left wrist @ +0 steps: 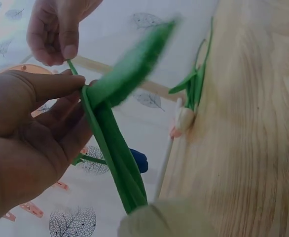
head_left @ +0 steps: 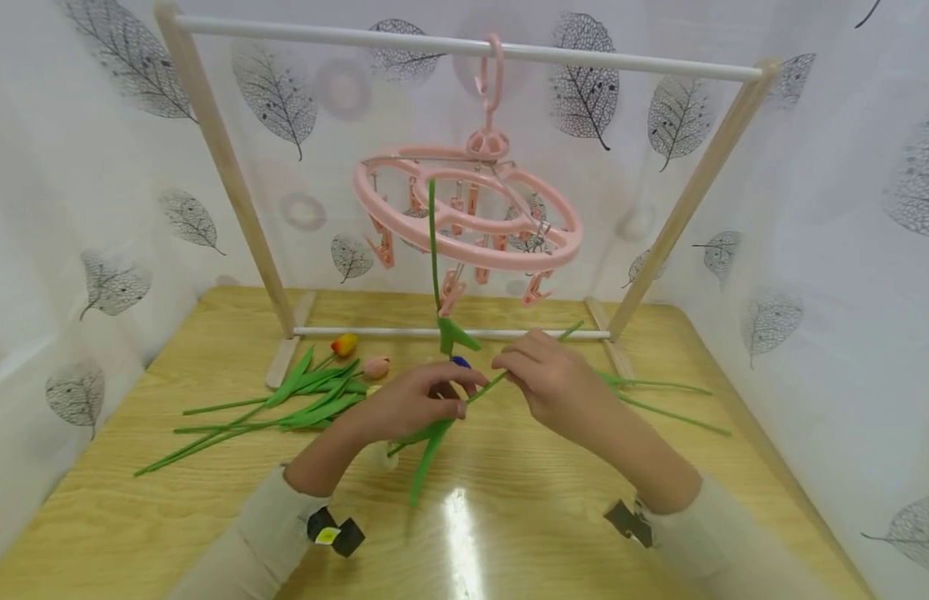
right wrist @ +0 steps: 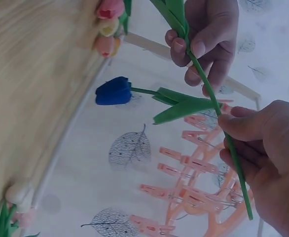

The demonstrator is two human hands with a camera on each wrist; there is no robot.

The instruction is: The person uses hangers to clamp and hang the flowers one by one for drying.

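Both hands hold one green-stemmed tulip with a pale bloom (left wrist: 164,219), its bloom end pointing to the left and its leaves (head_left: 428,467) drooping. My left hand (head_left: 407,402) pinches the stem beside the leaves between thumb and fingers. Farther along the bare stem (right wrist: 237,168), my right hand (head_left: 557,385) grips it with thumb and fingertips. Just behind the hands a blue tulip (right wrist: 113,91) hangs bloom-down from a clip of the pink round clip hanger (head_left: 471,250), its stem rising past the ring. In the head view the left hand partly hides the pale bloom.
The hanger hooks over the white top bar (head_left: 322,35) of a wooden-legged rack (head_left: 235,179). Several tulips (head_left: 307,404) with red-yellow and pink blooms lie on the table (head_left: 209,517) at left. More tulip stems (head_left: 670,408) lie at right, partly behind the right forearm.
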